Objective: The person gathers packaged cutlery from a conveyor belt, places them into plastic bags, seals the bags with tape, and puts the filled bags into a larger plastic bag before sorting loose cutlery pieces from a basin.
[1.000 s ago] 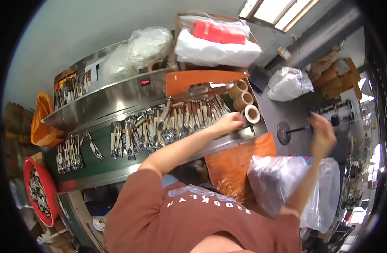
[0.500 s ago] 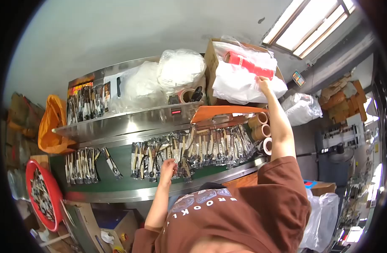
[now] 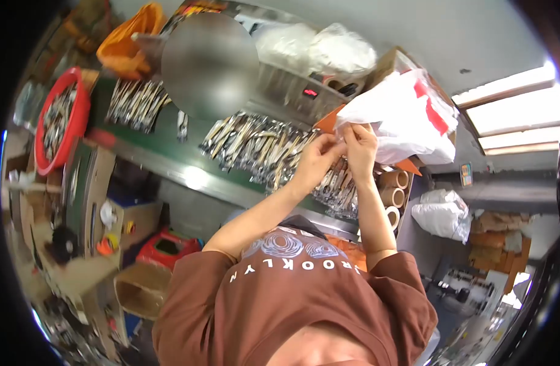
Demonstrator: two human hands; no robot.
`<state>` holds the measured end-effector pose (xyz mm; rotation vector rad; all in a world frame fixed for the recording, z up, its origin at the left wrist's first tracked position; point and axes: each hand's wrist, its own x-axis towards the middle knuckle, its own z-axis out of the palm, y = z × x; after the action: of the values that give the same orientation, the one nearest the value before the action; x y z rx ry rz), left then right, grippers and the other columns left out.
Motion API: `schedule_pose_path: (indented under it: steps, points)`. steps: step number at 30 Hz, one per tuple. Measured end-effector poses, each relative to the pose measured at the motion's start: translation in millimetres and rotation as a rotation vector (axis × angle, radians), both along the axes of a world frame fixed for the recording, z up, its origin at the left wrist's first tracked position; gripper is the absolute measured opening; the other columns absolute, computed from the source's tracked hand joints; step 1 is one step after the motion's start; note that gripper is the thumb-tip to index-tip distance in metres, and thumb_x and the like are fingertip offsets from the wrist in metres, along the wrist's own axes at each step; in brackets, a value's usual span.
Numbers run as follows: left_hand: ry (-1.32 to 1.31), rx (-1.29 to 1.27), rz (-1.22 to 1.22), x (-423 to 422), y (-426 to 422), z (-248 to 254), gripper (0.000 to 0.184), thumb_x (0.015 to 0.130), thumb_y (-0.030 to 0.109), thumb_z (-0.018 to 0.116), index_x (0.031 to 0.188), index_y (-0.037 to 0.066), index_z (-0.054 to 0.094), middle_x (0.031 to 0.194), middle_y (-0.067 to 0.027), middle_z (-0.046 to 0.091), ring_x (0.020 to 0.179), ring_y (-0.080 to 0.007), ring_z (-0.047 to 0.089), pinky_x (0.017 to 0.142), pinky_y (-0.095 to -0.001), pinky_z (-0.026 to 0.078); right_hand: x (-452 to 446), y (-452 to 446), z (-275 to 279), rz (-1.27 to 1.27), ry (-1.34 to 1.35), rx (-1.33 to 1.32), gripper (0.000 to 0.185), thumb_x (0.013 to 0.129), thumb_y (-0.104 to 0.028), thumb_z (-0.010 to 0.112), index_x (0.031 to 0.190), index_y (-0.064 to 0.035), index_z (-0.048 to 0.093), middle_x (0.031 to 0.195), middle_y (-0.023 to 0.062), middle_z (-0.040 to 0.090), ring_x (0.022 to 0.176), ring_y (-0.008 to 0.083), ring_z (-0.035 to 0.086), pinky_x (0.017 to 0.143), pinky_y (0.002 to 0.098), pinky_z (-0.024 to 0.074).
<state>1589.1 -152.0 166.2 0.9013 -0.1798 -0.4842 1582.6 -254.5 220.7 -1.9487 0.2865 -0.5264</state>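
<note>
My right hand (image 3: pixel 360 145) is closed on the lower left edge of a white plastic bag (image 3: pixel 386 113), which is stretched out from the cardboard box. Close beside it, my left hand (image 3: pixel 319 157) has its fingers pinched together near the bag's edge; whether it grips the plastic is hidden. Both hands are above a row of clear-wrapped utensil packs (image 3: pixel 258 146) lying on the green work surface (image 3: pixel 164 149). A red packet (image 3: pixel 435 116) rests on the white plastic.
Paper-coloured rolls (image 3: pixel 392 196) stand right of the packs. An orange panel (image 3: pixel 328 119) is behind my hands. A red basin (image 3: pixel 78 113) of utensils and an orange bag (image 3: pixel 130 46) are at the left. A blurred round patch covers part of the shelf.
My right hand has drawn the white plastic out of the box toward the front left. My left hand has come up from the packs to meet it. The view has turned.
</note>
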Motion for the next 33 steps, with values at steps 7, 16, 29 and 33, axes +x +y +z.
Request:
schedule_pose_path:
  steps: [7,16,29,33]
  points:
    - [0.202,0.101,0.434,-45.1,99.1,-30.4,0.009,0.085,0.008,0.067,0.08,0.001,0.063,0.076,0.0004,0.062,0.069,-0.0045,0.053,0.062,-0.0181,0.041,-11.0,92.1,-59.1,0.308,-0.139,-0.394,0.019,0.088,-0.019,0.061,0.082,-0.0019,0.067,0.072,0.0147,0.063,0.065,0.0293,0.06,0.062,0.0368,0.0462]
    - [0.201,-0.299,0.732,-128.6,283.5,-72.3,0.027,0.092,0.028,0.058,0.097,0.002,0.063,0.095,-0.0108,0.066,0.093,-0.0233,0.062,0.09,-0.0383,0.047,-29.5,252.5,-93.3,0.694,0.162,0.134,0.031,0.096,-0.022,0.051,0.077,0.0008,0.062,0.062,0.0062,0.062,0.051,0.0196,0.058,0.052,0.0302,0.0467]
    - [0.89,0.168,1.152,-586.5,632.6,-144.0,0.018,0.092,0.025,0.058,0.099,0.008,0.058,0.075,0.0008,0.058,0.053,-0.0098,0.051,0.045,-0.0226,0.042,-131.1,541.3,-354.0,1.841,1.039,-0.397,0.034,0.074,-0.035,0.075,0.08,-0.002,0.071,0.073,0.0041,0.067,0.067,0.0103,0.056,0.059,0.0307,0.0455]
    - [0.846,1.603,-0.045,-678.4,684.3,-225.9,0.035,0.082,0.039,0.066,0.089,0.005,0.068,0.073,-0.0043,0.063,0.064,-0.0134,0.055,0.057,-0.0284,0.047,-267.0,615.5,-349.5,2.022,0.576,-0.763,0.033,0.082,-0.032,0.064,0.094,-0.0013,0.069,0.08,0.0184,0.068,0.075,0.0277,0.065,0.072,0.04,0.049]
